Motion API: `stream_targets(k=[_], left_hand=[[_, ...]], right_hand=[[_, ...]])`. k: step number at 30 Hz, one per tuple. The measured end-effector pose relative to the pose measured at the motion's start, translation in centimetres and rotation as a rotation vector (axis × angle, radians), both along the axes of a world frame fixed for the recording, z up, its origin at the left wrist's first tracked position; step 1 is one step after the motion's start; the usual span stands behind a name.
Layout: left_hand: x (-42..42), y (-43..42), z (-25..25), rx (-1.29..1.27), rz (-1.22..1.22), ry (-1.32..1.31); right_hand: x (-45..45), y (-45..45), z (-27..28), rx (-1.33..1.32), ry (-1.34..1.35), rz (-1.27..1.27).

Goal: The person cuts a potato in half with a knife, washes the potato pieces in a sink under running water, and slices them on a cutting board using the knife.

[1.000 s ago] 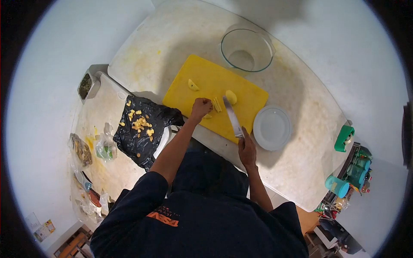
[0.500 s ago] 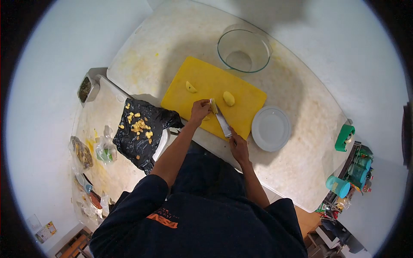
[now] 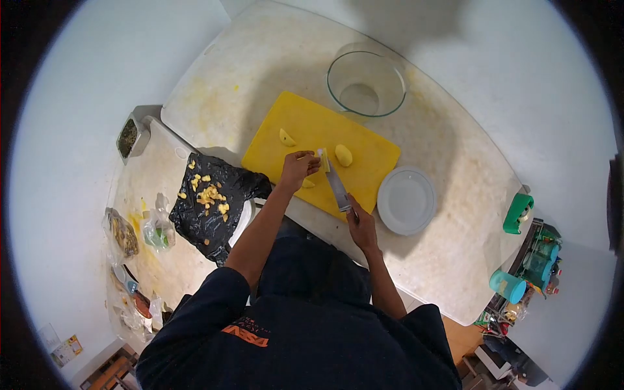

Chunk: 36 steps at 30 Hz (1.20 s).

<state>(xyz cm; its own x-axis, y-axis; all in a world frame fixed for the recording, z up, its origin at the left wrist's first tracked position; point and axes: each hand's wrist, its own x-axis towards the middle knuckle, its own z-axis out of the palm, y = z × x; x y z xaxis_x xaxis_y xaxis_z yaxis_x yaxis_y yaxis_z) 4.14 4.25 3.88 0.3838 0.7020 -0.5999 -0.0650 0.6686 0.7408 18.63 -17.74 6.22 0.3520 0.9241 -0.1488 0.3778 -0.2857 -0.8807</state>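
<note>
While the right hand (image 3: 361,226) clasps the knife (image 3: 337,187), the left hand (image 3: 299,169), fingers slightly spread, is beside pale strips (image 3: 325,158).

The left arm (image 3: 261,224) and right arm (image 3: 385,283) reach over the near edge of the table (image 3: 465,260), with the left hand (image 3: 299,169) farther in, its fingers pointing right, and the right hand (image 3: 362,227) curled up closer to that edge.

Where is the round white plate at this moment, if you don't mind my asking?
In the head view, the round white plate rests right of the yellow rectangular cutting board, beyond the right hand.
</note>
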Motion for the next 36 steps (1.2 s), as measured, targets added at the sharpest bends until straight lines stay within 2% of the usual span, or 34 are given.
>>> stream_targets(k=[5,7,10,14,16,19,28,31,32,34,36], left_hand=[[2.0,1.9,3.7,-0.005,0.023,-0.187],[3.8,3.2,6.0,0.024,0.030,-0.255],[7.1,4.8,9.9,0.117,0.018,-0.391],[11.3,6.9,10.6,0.140,-0.002,-0.565],[12.0,7.8,9.6,0.094,0.007,-0.481],[11.8,7.9,8.8,0.073,0.025,-0.409],[8.9,7.5,8.0,0.083,0.031,-0.406],[8.4,7.4,7.6,0.112,0.014,-0.418],[8.1,7.4,7.8,0.126,0.008,-0.419],[7.8,7.3,8.1,0.167,-0.006,-0.365],[7.8,6.5,9.0,0.247,-0.057,-0.269]], right_hand=[[1.0,1.8,3.6,0.059,-0.069,-0.056],[1.7,3.4,7.0,0.062,-0.071,-0.090],[3.6,6.3,8.9,0.131,-0.193,-0.136],[5.7,9.9,10.3,0.146,-0.379,-0.155],[6.8,11.0,9.1,0.161,-0.459,-0.154],[7.9,11.9,8.5,-0.075,-0.501,-0.118],[8.0,11.8,8.0,0.079,-0.539,-0.187],[8.1,11.6,8.4,-0.013,-0.520,-0.128],[7.9,11.6,8.4,0.062,-0.523,-0.162],[7.5,11.8,8.4,0.216,-0.528,-0.227],[7.5,12.1,9.1,0.145,-0.486,-0.217]])
